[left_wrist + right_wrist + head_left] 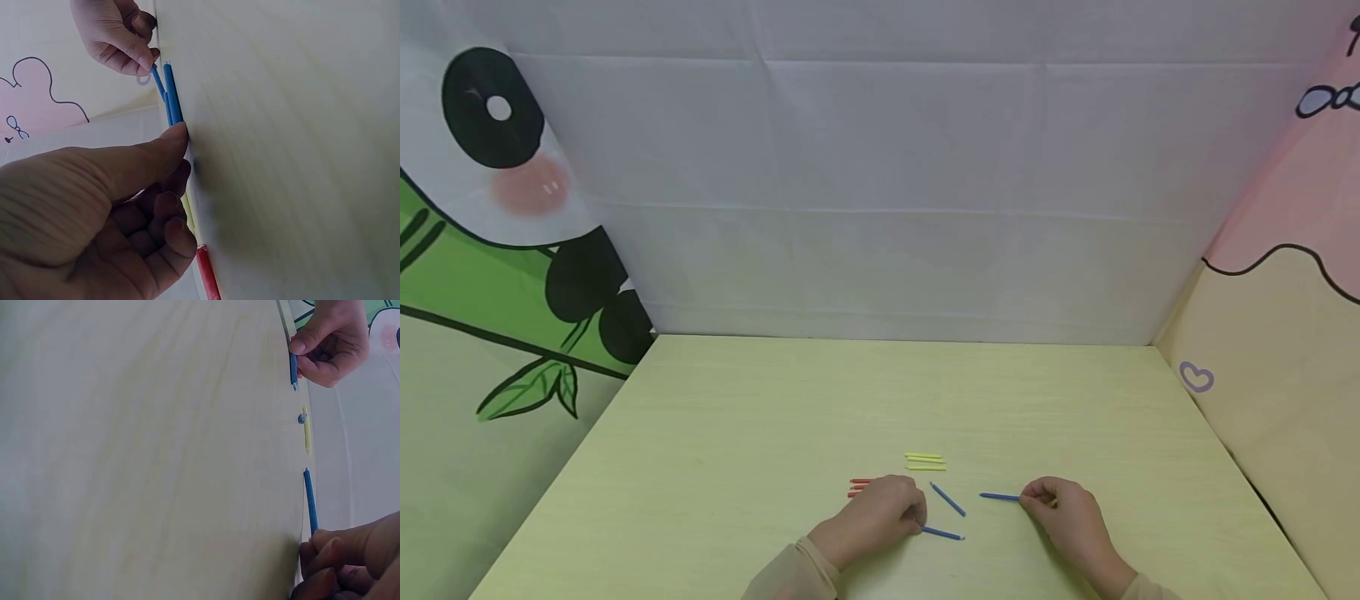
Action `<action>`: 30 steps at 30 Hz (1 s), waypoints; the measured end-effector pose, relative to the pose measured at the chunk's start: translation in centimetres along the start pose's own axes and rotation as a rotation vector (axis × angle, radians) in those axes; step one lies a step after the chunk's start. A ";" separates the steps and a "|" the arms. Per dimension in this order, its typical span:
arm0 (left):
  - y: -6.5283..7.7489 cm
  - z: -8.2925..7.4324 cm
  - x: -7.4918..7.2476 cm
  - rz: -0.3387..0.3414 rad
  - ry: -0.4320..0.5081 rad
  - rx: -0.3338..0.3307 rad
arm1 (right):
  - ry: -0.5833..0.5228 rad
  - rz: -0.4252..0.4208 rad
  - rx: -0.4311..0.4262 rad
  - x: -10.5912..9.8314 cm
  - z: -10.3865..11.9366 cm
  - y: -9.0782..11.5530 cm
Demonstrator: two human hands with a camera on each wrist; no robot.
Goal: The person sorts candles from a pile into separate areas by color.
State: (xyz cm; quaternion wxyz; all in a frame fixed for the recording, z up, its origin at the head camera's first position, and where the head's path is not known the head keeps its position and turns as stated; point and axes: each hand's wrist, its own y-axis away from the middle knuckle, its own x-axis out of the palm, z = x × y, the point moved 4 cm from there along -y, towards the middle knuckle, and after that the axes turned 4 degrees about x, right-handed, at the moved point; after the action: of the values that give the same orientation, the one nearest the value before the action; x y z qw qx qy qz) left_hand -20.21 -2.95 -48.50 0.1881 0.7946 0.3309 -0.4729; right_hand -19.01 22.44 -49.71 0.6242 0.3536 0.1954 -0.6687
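My left hand (880, 518) pinches one end of a thin blue stick (943, 534) between thumb and fingers, low over the table. That stick's free end has a small pale tip and points right. Across from it, my right hand (1070, 518) grips the right end of a second blue stick (1000, 497), whose other end points left. A third blue stick (948, 499) lies slantwise on the table between the hands. Red sticks (859, 481) lie side by side beyond my left hand, which partly covers them. Farther back is a small row of yellow sticks (925, 462).
The pale wooden table (760, 417) runs back to a white cloth wall (880, 167). Printed panels with cartoon drawings stand along the left side (512, 333) and the right side (1270, 375).
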 end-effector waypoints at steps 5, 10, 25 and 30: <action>0.1 -0.2 -0.1 0.011 -0.007 0.000 | -0.006 -0.003 -0.004 0.0 0.0 0.1; 0.1 -0.3 -0.2 0.013 -0.018 -0.004 | -0.005 -0.006 -0.002 0.0 0.0 0.1; 0.4 -0.5 -0.4 -0.031 0.016 0.011 | -0.023 -0.001 0.002 -0.1 0.2 0.7; 0.3 -0.6 -0.5 -0.054 0.015 0.007 | -0.046 0.008 0.010 -0.1 0.5 0.9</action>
State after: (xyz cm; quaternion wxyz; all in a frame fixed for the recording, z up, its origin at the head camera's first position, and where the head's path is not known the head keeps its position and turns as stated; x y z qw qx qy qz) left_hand -19.79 -3.00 -47.75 0.1699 0.7897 0.3518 -0.4731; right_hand -18.28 22.07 -49.18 0.6294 0.3418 0.1762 -0.6753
